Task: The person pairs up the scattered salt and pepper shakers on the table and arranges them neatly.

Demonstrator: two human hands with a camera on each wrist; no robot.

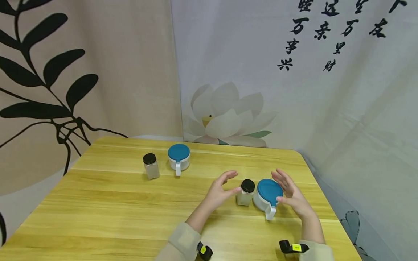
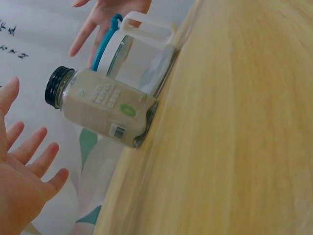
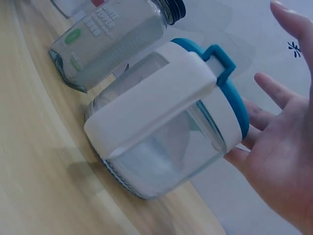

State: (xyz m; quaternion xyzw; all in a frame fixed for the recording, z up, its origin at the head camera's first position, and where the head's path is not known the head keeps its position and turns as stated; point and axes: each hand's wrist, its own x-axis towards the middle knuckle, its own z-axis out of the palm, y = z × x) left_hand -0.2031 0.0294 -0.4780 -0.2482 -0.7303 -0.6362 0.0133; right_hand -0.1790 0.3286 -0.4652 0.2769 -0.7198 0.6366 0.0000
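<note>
On the right half of the table stands a square glass spice jar [image 1: 245, 198] with a black lid; pale powder fills it in the left wrist view. Close to its right is a clear seasoning pot [image 3: 161, 142] with a blue lid [image 1: 269, 191], white collar and white handle, the handle toward the person. My left hand [image 1: 219, 193] is held to the left of the spice jar, fingers spread, thumb near the jar's lid. Around the far right side of the pot, my right hand [image 1: 294, 197] has its fingers extended and spread, beside the lid. Both hands hold nothing.
Toward the back left of the wooden table [image 1: 107, 217] stand another black-lidded jar [image 1: 151, 170] and a second blue-lidded pot [image 1: 179, 159]. A printed curtain [image 1: 137, 72] hangs behind the table's back edge. Each wrist wears a small black camera [image 1: 294, 247].
</note>
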